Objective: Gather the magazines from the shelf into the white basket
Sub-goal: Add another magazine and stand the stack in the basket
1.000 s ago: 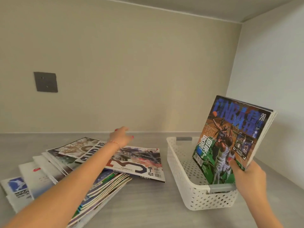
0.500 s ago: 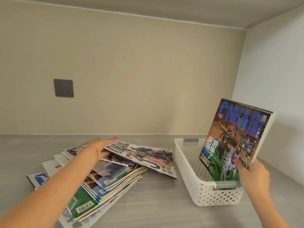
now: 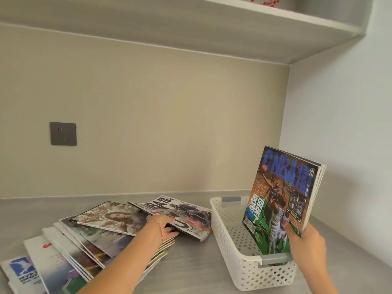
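Gripping a basketball magazine upright in the white basket, the right hand has the first batch about in. Left hand is grabbing the top magazine of the fanned pile on the shelf, so most are left, I reckon.
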